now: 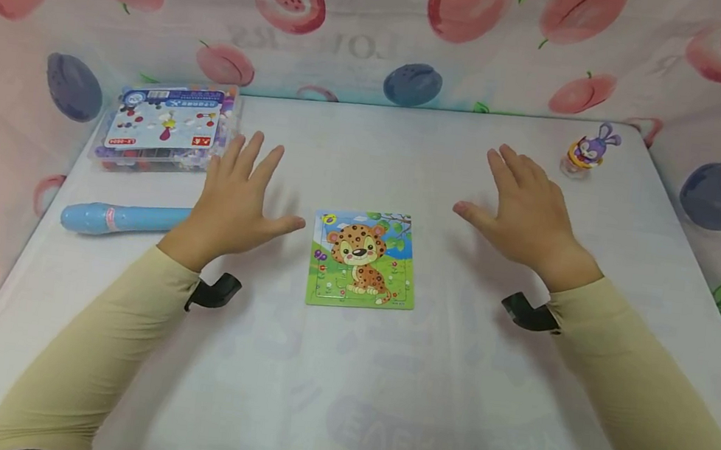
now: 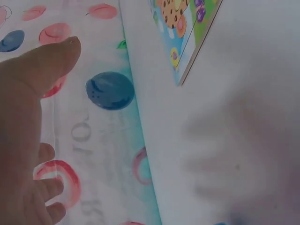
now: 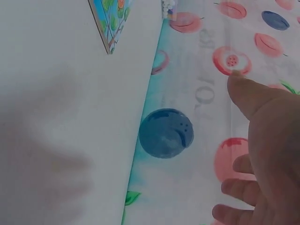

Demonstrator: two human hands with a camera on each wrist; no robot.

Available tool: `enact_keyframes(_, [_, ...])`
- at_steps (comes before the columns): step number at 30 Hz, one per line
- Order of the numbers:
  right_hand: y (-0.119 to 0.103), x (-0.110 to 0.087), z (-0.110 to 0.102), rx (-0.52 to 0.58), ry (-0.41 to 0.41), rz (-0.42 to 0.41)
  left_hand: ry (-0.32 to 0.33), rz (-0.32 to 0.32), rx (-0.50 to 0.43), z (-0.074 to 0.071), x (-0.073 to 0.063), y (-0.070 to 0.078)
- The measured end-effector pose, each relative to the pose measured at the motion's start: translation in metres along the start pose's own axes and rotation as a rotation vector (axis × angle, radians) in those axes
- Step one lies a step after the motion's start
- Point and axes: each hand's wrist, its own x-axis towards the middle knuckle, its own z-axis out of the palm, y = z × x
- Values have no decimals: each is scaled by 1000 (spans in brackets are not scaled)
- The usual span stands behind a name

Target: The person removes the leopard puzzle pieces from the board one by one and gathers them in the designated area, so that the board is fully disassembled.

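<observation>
A square leopard picture puzzle [image 1: 364, 260] lies flat on the white table, assembled in its green-edged frame. To its left my left hand [image 1: 236, 200] hovers with fingers spread and nothing held; its thumb points toward the puzzle. My right hand [image 1: 525, 214] is raised on the other side, fingers extended, also holding nothing. A corner of the puzzle [image 2: 190, 33] shows at the top of the left wrist view, and another corner of the puzzle [image 3: 111, 26] in the right wrist view. Both hands cast shadows on the table.
At the back left stands a clear plastic box [image 1: 167, 129] of small colourful pieces with a printed label. A light blue stick-like object [image 1: 124, 219] lies partly behind my left hand. Near the back right corner is a small purple rabbit figure [image 1: 589, 151]. Fruit-patterned cloth hangs around the table.
</observation>
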Motion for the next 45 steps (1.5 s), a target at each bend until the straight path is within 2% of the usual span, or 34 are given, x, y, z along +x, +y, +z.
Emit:
enact_keyframes(5, [-4, 2, 10, 97, 0, -41, 16, 66, -85, 14, 1, 3])
enact_keyframes(13, [-13, 7, 30, 166, -68, -81, -28, 163, -193, 34, 3, 7])
enact_keyframes(28, [-32, 15, 58, 204, -206, -163, -138, 183, -264, 57, 3, 14])
enact_keyframes(38, [-44, 21, 70, 211, -262, -162, -164, 210, -310, 66, 8, 21])
enact_keyframes(45, [-48, 26, 76, 228, -292, -162, -203, 204, -312, 69, 13, 29])
